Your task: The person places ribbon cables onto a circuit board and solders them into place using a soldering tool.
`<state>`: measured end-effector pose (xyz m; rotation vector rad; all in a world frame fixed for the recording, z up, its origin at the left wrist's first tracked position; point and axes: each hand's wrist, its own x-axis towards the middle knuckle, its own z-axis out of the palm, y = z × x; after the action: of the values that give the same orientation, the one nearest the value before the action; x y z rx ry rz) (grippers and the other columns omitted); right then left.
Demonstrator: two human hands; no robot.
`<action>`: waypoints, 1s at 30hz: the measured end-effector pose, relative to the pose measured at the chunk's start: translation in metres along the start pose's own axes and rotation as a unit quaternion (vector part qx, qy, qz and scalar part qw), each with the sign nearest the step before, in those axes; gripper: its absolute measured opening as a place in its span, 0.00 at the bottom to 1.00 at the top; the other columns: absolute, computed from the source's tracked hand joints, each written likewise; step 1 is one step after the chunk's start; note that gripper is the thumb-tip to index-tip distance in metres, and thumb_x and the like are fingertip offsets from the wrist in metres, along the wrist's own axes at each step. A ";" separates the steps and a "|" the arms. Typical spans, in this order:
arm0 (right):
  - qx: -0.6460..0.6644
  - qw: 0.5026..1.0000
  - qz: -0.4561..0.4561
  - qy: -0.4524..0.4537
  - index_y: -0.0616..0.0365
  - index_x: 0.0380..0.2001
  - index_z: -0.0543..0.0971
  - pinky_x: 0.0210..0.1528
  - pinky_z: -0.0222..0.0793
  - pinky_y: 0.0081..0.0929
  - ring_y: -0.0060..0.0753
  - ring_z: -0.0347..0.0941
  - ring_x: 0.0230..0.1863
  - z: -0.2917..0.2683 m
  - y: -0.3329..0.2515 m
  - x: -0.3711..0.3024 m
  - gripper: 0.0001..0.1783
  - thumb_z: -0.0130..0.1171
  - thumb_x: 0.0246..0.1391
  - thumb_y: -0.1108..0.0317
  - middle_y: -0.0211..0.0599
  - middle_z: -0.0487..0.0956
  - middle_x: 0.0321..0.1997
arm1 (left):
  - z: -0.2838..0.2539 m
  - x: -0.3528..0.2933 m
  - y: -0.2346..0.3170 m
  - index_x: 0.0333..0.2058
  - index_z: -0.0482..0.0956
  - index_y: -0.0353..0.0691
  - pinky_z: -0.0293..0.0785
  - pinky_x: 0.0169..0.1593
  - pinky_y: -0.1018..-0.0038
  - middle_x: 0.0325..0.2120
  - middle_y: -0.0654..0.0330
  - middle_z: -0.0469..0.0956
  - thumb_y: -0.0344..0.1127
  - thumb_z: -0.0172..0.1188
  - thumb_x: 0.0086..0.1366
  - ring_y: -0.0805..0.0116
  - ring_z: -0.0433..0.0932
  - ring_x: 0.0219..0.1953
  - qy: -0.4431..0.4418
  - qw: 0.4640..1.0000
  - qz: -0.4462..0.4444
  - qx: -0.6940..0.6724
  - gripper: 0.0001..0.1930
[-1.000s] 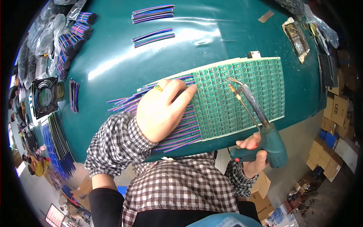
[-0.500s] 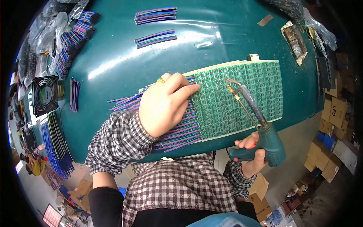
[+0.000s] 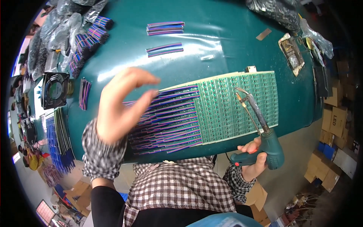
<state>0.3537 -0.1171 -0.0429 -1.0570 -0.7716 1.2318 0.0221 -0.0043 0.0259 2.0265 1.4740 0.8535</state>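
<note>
Table edge [image 3: 221, 146] near right hand [image 3: 256, 165] gripping soldering gun [image 3: 273, 151]; left hand [image 3: 120, 108] empty near wires [image 3: 170, 125].

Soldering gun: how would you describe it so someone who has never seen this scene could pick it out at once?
On the big green table, find the circuit-board panel. Near its lower right corner, the right hand holds the soldering gun. Its dark green pistol-shaped body and long metal barrel set it apart from the flat panel and thin wires.
</note>
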 end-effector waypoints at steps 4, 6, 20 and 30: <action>-0.028 0.999 -0.017 -0.028 0.71 0.51 0.69 0.38 0.80 0.37 0.33 0.74 0.33 0.013 0.000 0.006 0.30 0.53 0.64 0.49 0.37 0.73 0.31 | 0.026 0.040 -0.081 0.36 0.80 0.40 0.72 0.47 0.64 0.34 0.53 0.76 0.31 0.64 0.55 0.53 0.77 0.41 0.027 0.992 0.009 0.126 0.09; -0.025 0.999 -0.022 -0.029 0.71 0.50 0.69 0.38 0.80 0.38 0.33 0.73 0.32 0.013 -0.002 0.005 0.30 0.53 0.64 0.49 0.37 0.73 0.31 | 0.036 0.048 -0.104 0.32 0.79 0.40 0.73 0.43 0.62 0.30 0.55 0.76 0.32 0.64 0.55 0.54 0.77 0.38 -0.008 0.990 -0.071 0.122 0.06; -0.033 0.999 0.008 0.016 0.68 0.49 0.70 0.36 0.78 0.38 0.32 0.73 0.32 0.005 0.003 0.002 0.29 0.55 0.63 0.49 0.36 0.73 0.30 | 0.041 0.031 -0.094 0.33 0.78 0.37 0.76 0.38 0.71 0.29 0.57 0.76 0.25 0.64 0.54 0.64 0.80 0.31 -0.015 0.994 -0.034 0.105 0.07; -0.020 1.000 0.018 0.009 0.67 0.49 0.70 0.37 0.79 0.38 0.32 0.74 0.33 0.006 0.003 0.001 0.28 0.55 0.62 0.49 0.36 0.74 0.31 | 0.052 0.054 -0.096 0.30 0.78 0.36 0.73 0.34 0.74 0.27 0.60 0.76 0.33 0.67 0.56 0.72 0.75 0.28 -0.077 0.991 -0.101 0.049 0.08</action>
<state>0.3471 -0.1147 -0.0433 -1.1180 -0.7676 1.2406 0.0099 0.0743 -0.0660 1.9224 1.6271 0.5389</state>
